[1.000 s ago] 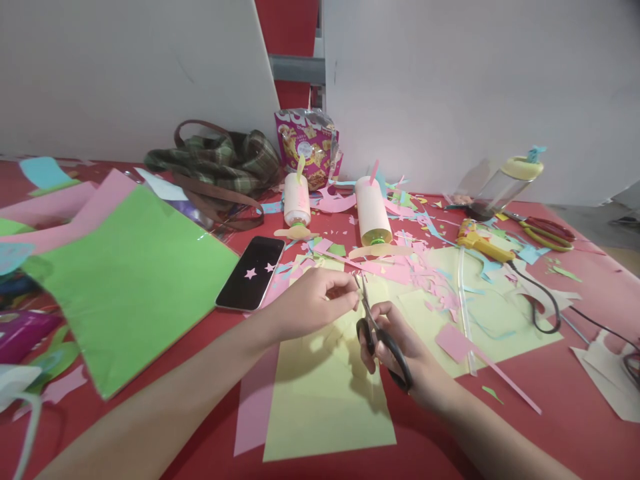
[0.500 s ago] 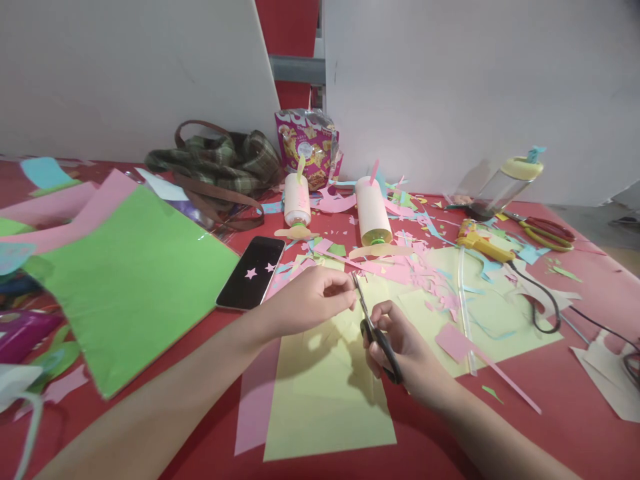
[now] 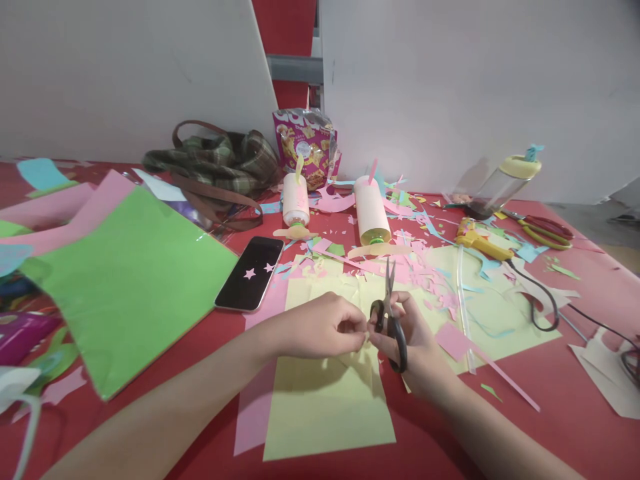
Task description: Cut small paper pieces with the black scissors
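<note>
"Where do we find the hands?"

"We see the left hand (image 3: 323, 327) and the right hand (image 3: 415, 347) meeting nearly fingertip to fingertip above a pale yellow paper sheet (image 3: 325, 417) on the red tabletop (image 3: 215, 453)."

"And the metal scissors with black looped handles (image 3: 389, 293)?"

"We have them clamped in the right hand, blades pointing away from the person and slightly parted. The left hand's thumb and fingers are drawn together; whatever lies between those tips is too small for us to tell."

"What surrounds them?"

"To the left we count two pink paper stars (image 3: 249, 274) on a smartphone with a black screen (image 3: 243, 292), beside a large bright green sheet (image 3: 135, 287). A pink paper sheet (image 3: 253, 413) shows along the left edge of the yellow one."

"And beyond the hands?"

"We see two upright, white paper-wrapped cylinders, a larger one (image 3: 371, 207) and a smaller one (image 3: 295, 200), among pink, blue and green paper scraps. Behind them stands a purple snack bag (image 3: 310, 150), just beside a dark green plaid cloth bag (image 3: 220, 163)."

"On the right?"

"We note a yellow glue gun with a black cord (image 3: 483, 245), near a clear cylinder with a pale yellow top (image 3: 500, 190)."
</note>
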Demonstrator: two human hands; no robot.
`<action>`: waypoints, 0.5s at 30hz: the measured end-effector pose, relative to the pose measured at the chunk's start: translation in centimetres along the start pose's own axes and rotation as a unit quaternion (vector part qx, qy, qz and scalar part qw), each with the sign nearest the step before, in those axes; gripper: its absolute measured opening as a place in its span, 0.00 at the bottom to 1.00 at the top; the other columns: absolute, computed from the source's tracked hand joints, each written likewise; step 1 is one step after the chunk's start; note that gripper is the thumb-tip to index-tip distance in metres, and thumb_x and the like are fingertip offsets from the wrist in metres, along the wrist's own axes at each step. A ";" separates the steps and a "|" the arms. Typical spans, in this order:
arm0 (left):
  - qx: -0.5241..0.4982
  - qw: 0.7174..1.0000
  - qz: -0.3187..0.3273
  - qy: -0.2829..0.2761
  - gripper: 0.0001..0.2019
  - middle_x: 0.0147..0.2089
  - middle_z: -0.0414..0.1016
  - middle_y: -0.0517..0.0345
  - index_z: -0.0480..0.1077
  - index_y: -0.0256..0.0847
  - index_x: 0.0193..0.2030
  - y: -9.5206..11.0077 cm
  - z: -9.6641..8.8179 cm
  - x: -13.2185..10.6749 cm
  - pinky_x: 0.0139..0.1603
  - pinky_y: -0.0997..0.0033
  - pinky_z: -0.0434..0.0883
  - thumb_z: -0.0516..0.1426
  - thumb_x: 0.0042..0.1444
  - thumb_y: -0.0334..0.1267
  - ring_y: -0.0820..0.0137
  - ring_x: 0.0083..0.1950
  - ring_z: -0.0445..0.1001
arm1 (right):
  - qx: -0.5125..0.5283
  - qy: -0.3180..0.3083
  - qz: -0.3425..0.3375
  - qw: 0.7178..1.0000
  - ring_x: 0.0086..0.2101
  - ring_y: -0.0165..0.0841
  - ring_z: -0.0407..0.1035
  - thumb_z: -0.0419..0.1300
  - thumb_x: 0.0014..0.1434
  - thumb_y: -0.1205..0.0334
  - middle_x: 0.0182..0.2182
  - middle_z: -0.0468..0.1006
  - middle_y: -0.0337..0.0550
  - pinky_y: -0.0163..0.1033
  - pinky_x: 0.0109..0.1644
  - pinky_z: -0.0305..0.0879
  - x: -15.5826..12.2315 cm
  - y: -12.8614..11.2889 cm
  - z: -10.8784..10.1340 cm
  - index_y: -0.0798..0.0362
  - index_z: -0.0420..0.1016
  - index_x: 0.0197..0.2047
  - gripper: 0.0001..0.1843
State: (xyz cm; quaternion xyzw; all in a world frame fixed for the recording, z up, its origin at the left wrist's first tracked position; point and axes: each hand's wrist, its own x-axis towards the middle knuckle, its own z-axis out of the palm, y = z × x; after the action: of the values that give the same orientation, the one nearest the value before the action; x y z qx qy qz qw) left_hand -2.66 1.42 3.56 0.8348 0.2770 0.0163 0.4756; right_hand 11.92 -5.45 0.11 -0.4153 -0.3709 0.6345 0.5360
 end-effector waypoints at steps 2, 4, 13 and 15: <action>-0.006 1.000 -0.004 0.003 0.08 0.19 0.59 0.63 0.61 0.36 0.20 0.1 0.2 0.0 0.21 0.79 0.53 0.46 0.45 0.32 0.79 0.22 0.57 | -0.005 0.001 0.002 1.000 0.25 0.24 0.58 0.60 0.42 0.72 0.26 0.60 0.32 0.29 0.27 0.54 0.0 -0.1 0.1 0.48 0.51 0.31 0.20; -0.017 1.000 -0.009 -0.001 0.07 0.19 0.59 0.63 0.61 0.36 0.20 0.1 0.3 0.0 0.20 0.79 0.53 0.46 0.45 0.32 0.79 0.21 0.57 | -0.014 0.002 0.011 1.000 0.24 0.24 0.58 0.61 0.41 0.72 0.26 0.60 0.31 0.28 0.25 0.53 0.0 -0.2 0.2 0.48 0.51 0.30 0.21; -0.029 0.999 -0.002 0.034 0.07 0.20 0.61 0.63 0.62 0.36 0.21 0.2 0.1 0.1 0.21 0.79 0.53 0.46 0.45 0.31 0.79 0.21 0.57 | -0.016 -0.002 0.021 1.000 0.23 0.23 0.56 0.57 0.44 0.75 0.25 0.60 0.31 0.27 0.23 0.50 0.0 -0.4 0.2 0.47 0.50 0.31 0.19; -0.018 0.999 -0.001 0.039 0.08 0.20 0.60 0.64 0.63 0.36 0.22 0.1 0.0 0.1 0.21 0.79 0.53 0.46 0.46 0.32 0.79 0.22 0.56 | -0.015 0.003 0.018 1.000 0.23 0.22 0.56 0.57 0.45 0.74 0.26 0.60 0.31 0.27 0.23 0.50 -0.1 -0.4 0.2 0.48 0.50 0.31 0.18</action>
State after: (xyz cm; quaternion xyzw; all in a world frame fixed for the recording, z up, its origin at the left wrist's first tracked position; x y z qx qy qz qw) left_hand -2.48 1.39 3.61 0.8245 0.2960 0.0530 0.4794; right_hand 11.90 -5.45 0.52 -0.4319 -0.3714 0.6370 0.5194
